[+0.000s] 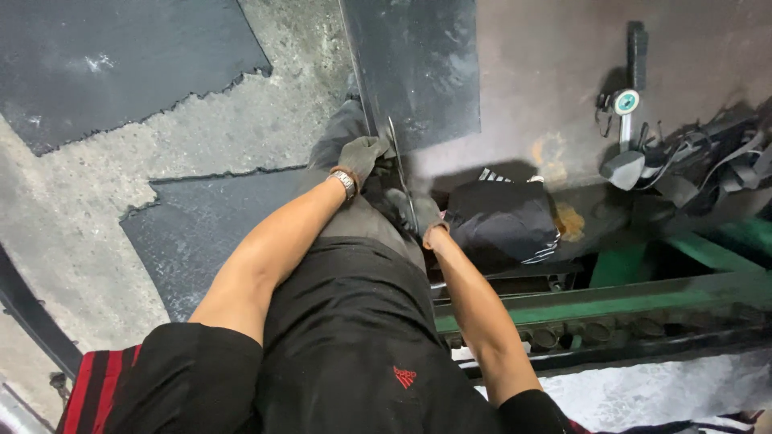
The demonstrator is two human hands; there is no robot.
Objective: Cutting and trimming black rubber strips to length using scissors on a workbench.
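Two gloved hands meet at the edge of a dark metal sheet [418, 72], seen from above by the person wearing the camera. The left hand [363, 157], in a grey work glove with a metal wristwatch [346, 183] at the cuff, is closed around the sheet's near left edge. The right hand [418, 215] sits just below it, also gloved; its fingers are turned away and lost in shadow, so how far it is closed, and on what, cannot be told.

A thin, pale strip [400, 173] runs between both hands, its long axis pointing away from the person and slightly left; whether it is a tool or the sheet's own edge is hard to make out. The sheet itself lies flat on a brown steel desk [547, 72], its long side running away from the viewer, its far end cut off by the frame.

Beside the right hand lies a bundled black garment with white stripes [503, 221]. Further right, a tangle of dark straps and a small round teal dial [626, 102] are blurred. Below, a green frame [603, 293] is partly hidden.
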